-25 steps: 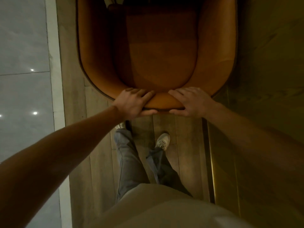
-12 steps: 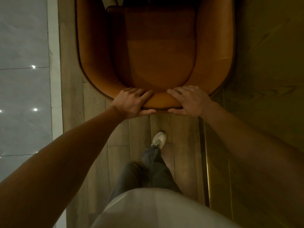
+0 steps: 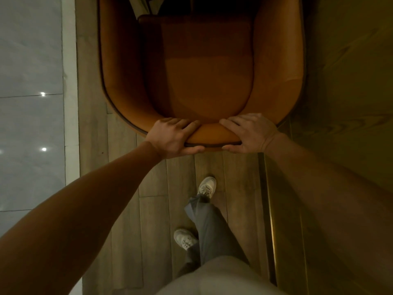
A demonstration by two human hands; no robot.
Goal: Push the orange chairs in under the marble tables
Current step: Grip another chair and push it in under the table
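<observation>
Floorboards (image 3: 153, 231); chair-back (image 3: 212, 134) in L-grip (image 3: 173, 138), R-grip (image 3: 249, 133).

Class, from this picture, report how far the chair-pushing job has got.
Done: nothing finished shows. In hand: the left hand and right hand grip the chair at its back. Left: the seat lies nearly all uncovered, so the chair is not yet pushed under.

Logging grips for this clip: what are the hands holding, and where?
Left hand and right hand both grip the chair by its backrest's top rim.
</observation>
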